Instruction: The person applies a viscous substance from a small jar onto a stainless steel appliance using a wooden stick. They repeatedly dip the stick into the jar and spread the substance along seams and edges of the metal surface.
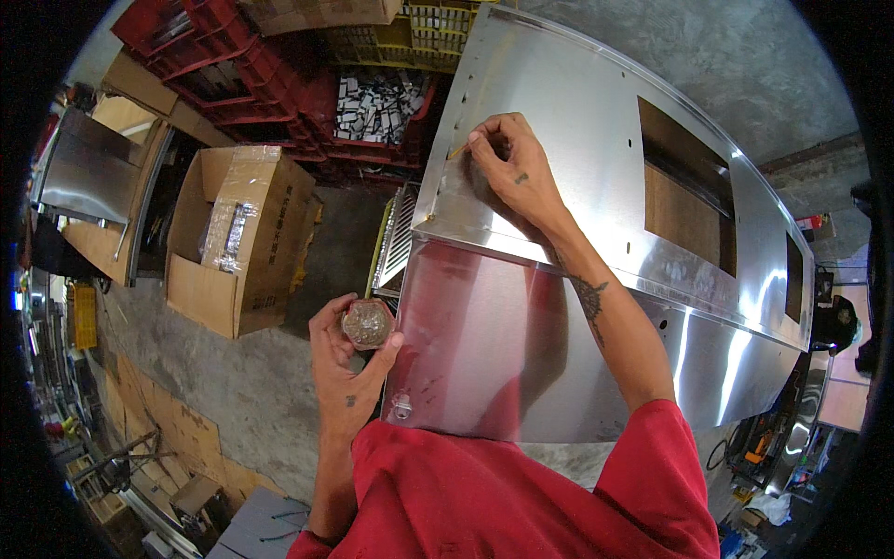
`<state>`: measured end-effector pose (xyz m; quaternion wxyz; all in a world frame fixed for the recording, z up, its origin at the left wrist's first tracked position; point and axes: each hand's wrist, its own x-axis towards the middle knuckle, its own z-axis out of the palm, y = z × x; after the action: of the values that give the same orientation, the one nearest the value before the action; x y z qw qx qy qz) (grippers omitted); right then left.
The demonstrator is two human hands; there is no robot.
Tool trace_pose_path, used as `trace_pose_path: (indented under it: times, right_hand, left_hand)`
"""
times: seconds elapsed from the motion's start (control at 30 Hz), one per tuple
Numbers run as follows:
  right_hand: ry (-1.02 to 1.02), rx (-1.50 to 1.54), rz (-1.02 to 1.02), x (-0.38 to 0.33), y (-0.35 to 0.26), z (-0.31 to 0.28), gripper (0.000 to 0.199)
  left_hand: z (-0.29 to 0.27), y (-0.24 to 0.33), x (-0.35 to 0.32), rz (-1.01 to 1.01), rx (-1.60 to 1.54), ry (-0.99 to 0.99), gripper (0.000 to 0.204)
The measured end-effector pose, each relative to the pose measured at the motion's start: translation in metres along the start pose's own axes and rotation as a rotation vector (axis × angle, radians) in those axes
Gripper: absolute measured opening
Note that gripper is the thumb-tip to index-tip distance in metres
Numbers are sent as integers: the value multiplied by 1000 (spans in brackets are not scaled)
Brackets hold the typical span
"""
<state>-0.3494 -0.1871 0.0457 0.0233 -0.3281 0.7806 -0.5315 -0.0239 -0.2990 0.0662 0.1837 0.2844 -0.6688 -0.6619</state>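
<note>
My left hand [350, 374] is closed round a small cup-like container [367, 324], its top brownish and murky. It is held beside the front left corner of a large sheet-metal housing [559, 168]. Over the housing's left part, my right hand [514, 170] pinches a thin yellowish stick [456, 152], perhaps a small brush. The stick's outer end reaches the left border of the top face, near a row of small holes. Whether its tip touches the metal I cannot tell. A large rectangular cutout [684, 228] opens in the top face, right of my hand.
Red crates [270, 102] are stacked at the far left, one holding many small pale pieces [377, 107]. An open cardboard box [265, 252] stands on the concrete floor [237, 382]. Yellow crates [438, 33] are behind the housing. Tools and cables [759, 456] lie at the right.
</note>
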Motion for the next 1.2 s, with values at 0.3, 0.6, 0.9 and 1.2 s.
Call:
trace_pose_path:
  times: [0.3,0.6,0.9,1.2]
  right_hand:
    - [-28,-26,21,0,0,-1,33]
    - [-46,-21,63,0,-5,-1,33]
    - [-30,-15,40,0,-3,0,32]
    - [-18,-67,21,0,-2,-2,31]
  left_hand:
    - [2,0,1,5,7,-9,74]
    - [3,-2,2,4,1,1,75]
    - [3,-3,2,5,-8,-4,74]
    - [2,-4,-1,40,-11,-9,73]
